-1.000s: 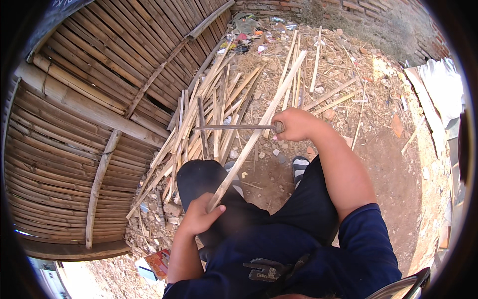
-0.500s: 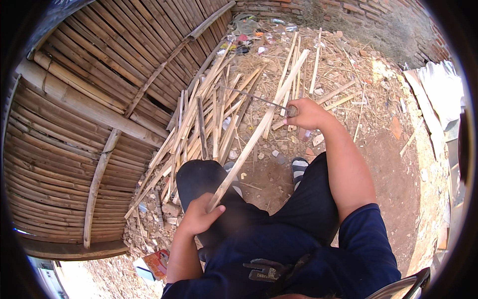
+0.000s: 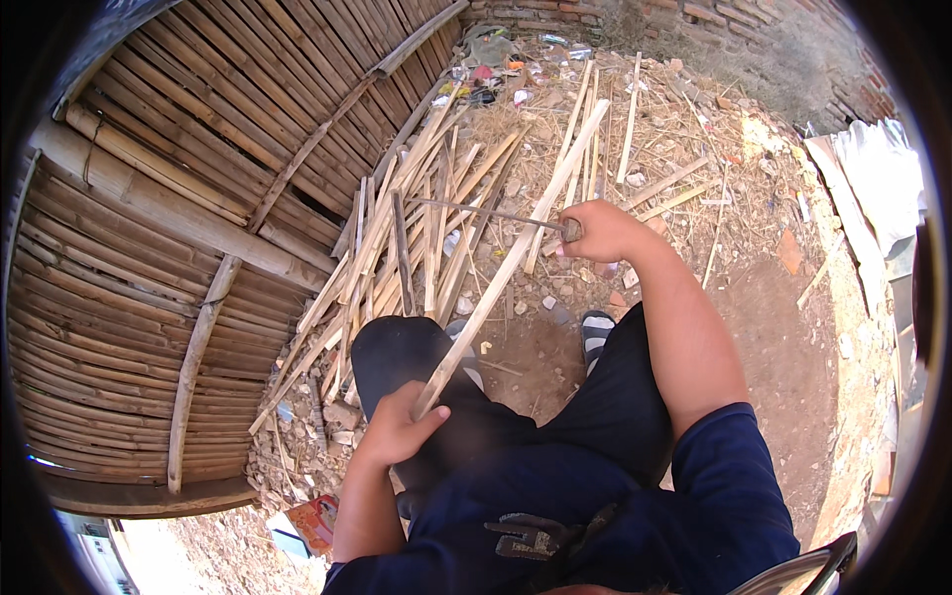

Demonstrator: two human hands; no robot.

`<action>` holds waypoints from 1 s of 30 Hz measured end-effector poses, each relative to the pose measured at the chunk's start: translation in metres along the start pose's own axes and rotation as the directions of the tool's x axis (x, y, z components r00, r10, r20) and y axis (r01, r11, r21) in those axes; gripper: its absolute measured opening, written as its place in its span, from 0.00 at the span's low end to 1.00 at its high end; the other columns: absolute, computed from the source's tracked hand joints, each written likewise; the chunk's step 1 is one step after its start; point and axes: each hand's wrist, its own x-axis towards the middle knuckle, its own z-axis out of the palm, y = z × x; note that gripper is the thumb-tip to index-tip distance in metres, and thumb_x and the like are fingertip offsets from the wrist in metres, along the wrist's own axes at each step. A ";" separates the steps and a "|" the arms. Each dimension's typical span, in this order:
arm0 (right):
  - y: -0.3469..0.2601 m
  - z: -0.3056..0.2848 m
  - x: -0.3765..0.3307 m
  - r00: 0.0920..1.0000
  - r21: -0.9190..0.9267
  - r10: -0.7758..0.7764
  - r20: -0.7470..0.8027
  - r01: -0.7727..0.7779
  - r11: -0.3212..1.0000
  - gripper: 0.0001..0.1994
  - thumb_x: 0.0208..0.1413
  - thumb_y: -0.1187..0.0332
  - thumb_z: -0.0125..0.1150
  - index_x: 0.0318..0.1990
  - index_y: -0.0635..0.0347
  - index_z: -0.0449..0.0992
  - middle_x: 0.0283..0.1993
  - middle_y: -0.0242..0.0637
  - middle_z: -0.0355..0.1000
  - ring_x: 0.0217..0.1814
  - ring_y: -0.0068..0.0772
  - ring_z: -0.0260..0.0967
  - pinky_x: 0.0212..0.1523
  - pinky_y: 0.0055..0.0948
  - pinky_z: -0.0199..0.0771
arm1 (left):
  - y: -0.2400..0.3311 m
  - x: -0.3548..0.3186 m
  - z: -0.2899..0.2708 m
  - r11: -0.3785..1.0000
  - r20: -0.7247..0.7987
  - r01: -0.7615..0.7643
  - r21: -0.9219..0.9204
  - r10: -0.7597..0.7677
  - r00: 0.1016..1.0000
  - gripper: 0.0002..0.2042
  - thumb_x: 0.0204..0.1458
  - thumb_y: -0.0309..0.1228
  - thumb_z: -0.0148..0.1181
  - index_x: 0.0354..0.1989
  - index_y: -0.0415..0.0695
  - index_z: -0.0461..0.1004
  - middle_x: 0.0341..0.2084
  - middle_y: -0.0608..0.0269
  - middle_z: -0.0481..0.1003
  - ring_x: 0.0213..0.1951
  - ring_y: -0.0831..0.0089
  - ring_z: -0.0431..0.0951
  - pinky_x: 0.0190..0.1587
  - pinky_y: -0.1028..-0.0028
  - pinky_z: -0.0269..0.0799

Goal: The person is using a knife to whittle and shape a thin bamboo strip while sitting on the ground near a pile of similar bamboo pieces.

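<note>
My left hand [image 3: 401, 426] is closed round the near end of a long, pale bamboo strip [image 3: 501, 271], by my left knee. The strip slants up and away to the right, its far end above the littered ground. Further along it, my right hand [image 3: 607, 234] grips the stubby handle of a long-bladed knife [image 3: 481, 210]. The thin, dark blade points left and crosses the strip, seen nearly edge-on. Whether the edge bites into the strip, I cannot tell. My right fingers wrap the handle and partly hide it.
Many loose bamboo strips [image 3: 431, 233] lie heaped ahead and to the left. A slatted bamboo wall [image 3: 149, 327] stands close on my left, a brick wall [image 3: 734, 50] at the back. My sandalled foot [image 3: 596, 335] rests on dirt strewn with rubble.
My right hand and the knife have come slightly nearer and to the left along the strip. The strip's far end has shifted a little left; my left hand stays put.
</note>
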 end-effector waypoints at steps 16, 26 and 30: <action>0.008 -0.004 -0.004 0.983 -0.038 0.061 -0.174 -0.068 0.997 0.23 0.49 0.57 0.75 0.49 0.61 0.81 0.42 0.55 0.80 0.48 0.55 0.78 0.52 0.45 0.76 | 0.000 0.000 0.000 1.000 0.006 -0.003 0.013 0.003 1.000 0.20 0.55 0.41 0.68 0.46 0.37 0.77 0.29 0.50 0.79 0.33 0.63 0.79 0.39 0.65 0.74; 0.006 -0.006 -0.005 0.982 -0.053 0.093 -0.162 -0.102 0.993 0.23 0.49 0.56 0.75 0.49 0.60 0.81 0.42 0.53 0.80 0.48 0.55 0.78 0.51 0.44 0.76 | 0.003 0.001 0.000 0.999 0.011 0.017 0.030 -0.018 1.000 0.20 0.55 0.41 0.69 0.46 0.37 0.77 0.29 0.48 0.78 0.32 0.61 0.79 0.39 0.64 0.74; 0.006 -0.006 -0.006 0.980 -0.055 0.088 -0.177 -0.099 0.994 0.23 0.49 0.56 0.75 0.49 0.60 0.81 0.42 0.53 0.80 0.48 0.55 0.78 0.51 0.44 0.76 | 0.001 0.001 0.000 1.000 0.002 -0.008 0.027 0.008 1.000 0.20 0.55 0.41 0.69 0.45 0.37 0.76 0.29 0.48 0.78 0.32 0.60 0.79 0.39 0.64 0.74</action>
